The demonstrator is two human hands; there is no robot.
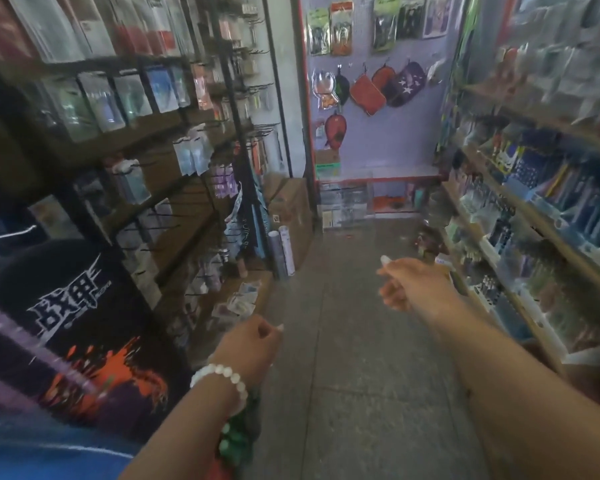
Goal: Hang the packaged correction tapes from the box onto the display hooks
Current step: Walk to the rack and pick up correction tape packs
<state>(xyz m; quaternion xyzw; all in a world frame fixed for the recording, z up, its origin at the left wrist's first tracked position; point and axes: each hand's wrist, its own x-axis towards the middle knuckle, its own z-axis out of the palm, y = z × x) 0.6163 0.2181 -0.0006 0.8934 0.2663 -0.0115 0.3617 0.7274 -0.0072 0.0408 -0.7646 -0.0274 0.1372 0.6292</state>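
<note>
Both hands hung empty over the aisle floor (354, 341). Left hand (250, 348) was curled into a loose fist; right hand (413, 285) was half-curled, touching nothing.

Grey concrete floor (354, 341) of a narrow shop aisle. Pouches (368, 93) hang on the lilac back wall (395, 140); cardboard cartons (290, 209) and paper rolls (282, 249) stand at left. Stocked shelves (534, 216) at right.
</note>
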